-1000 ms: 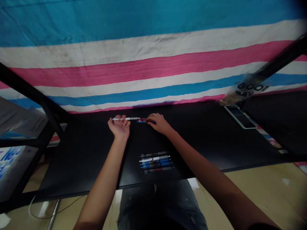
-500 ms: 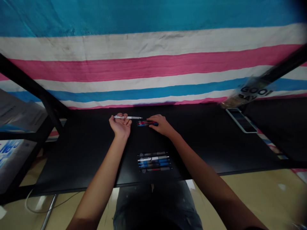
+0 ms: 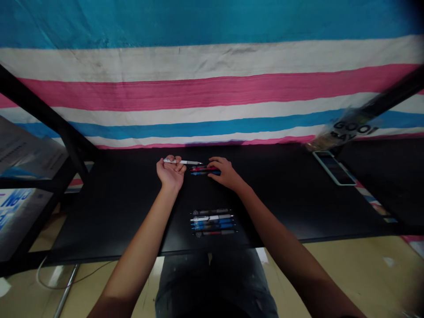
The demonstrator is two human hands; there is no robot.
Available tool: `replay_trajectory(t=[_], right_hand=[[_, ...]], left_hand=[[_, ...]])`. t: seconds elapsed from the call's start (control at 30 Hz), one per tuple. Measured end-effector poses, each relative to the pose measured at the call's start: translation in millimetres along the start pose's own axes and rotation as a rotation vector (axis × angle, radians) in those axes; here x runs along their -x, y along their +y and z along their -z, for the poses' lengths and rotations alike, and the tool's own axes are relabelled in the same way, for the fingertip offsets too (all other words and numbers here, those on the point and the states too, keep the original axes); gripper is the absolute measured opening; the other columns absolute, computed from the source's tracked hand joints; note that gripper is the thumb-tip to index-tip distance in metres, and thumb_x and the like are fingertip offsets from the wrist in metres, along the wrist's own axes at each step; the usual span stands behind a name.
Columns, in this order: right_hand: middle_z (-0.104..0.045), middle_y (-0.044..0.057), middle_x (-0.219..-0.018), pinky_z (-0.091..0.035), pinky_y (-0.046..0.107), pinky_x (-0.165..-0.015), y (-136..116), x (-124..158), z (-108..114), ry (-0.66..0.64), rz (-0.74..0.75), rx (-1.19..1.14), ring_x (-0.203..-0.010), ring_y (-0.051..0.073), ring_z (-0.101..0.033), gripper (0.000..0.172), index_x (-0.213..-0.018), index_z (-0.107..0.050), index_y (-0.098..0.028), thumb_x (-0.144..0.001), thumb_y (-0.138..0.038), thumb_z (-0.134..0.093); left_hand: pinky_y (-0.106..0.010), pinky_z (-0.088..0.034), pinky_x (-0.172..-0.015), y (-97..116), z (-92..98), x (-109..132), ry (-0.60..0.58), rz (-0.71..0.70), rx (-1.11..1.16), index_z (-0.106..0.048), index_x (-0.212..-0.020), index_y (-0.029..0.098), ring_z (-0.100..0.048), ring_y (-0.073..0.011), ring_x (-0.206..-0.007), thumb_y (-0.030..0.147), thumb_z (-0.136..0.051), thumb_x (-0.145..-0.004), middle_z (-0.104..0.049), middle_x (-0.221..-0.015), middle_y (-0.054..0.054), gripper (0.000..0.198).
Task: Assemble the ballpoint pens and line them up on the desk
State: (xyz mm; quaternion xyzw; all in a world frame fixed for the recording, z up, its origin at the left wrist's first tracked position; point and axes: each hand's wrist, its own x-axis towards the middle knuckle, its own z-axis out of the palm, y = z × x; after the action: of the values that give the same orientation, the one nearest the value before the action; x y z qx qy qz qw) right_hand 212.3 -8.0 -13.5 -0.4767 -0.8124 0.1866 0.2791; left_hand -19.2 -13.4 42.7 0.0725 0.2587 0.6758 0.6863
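A person is working palm-up with the left hand (image 3: 171, 173), its grip closed firmly around a white retractable pen (image 3: 188, 162), with the pen's tip pointing right and held clear of other pens. The right hand (image 3: 227, 173) is resting its fingers over red and blue pens (image 3: 205, 171) lying on the black worktop (image 3: 99, 221), though whether that grip is closed on them cannot be told. A row of pens (image 3: 212, 223) is lying side by side nearer the worktop's front edge, leaving a narrow lane below the hands. Open worktop is stretching to both sides, with a pale-framed flat device (image 3: 333, 168) sitting far right beneath a striped tarpaulin (image 3: 212, 92).
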Motion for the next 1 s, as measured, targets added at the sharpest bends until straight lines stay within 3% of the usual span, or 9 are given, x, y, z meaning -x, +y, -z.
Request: replay_trajectory(t=[0.17,0.3,1.0], right_hand=[[-0.059,0.012,-0.139,-0.038,0.059,-0.106,-2.3,1.1,-2.6,-0.001,0.005,0.012,-0.134,0.035,-0.049,0.008,-0.092,-0.071,-0.024,-0.085,-0.022,-0.072],[-0.058,0.012,-0.140,-0.038,0.059,-0.105,-2.3,1.1,-4.1,0.008,0.001,0.015,-0.135,0.035,-0.048,0.010,-0.095,-0.072,-0.025,-0.086,-0.021,-0.070],[-0.057,0.015,-0.141,-0.040,0.056,-0.103,-14.9,0.5,-0.3,0.022,0.030,0.076,-0.135,0.035,-0.048,0.007,-0.092,-0.066,-0.022,-0.088,-0.017,-0.064]], left_hand=[[-0.023,-0.023,-0.041,0.4,2.2,-0.9,-0.005,-0.011,0.016,-0.042,-0.068,0.020,-0.026,-0.0088,-0.041,0.046,-0.022,-0.101,-0.046,-0.064,-0.001,0.046],[-0.023,-0.024,-0.042,1.0,3.2,-1.5,-0.005,-0.010,0.022,-0.041,-0.068,0.020,-0.025,-0.0087,-0.041,0.053,-0.024,-0.100,-0.045,-0.063,-0.001,0.048],[-0.024,-0.022,-0.043,-0.8,3.0,-1.8,-0.005,-0.020,-0.010,-0.040,-0.069,0.020,-0.025,-0.0094,-0.042,0.045,-0.025,-0.099,-0.044,-0.065,-0.001,0.042]])
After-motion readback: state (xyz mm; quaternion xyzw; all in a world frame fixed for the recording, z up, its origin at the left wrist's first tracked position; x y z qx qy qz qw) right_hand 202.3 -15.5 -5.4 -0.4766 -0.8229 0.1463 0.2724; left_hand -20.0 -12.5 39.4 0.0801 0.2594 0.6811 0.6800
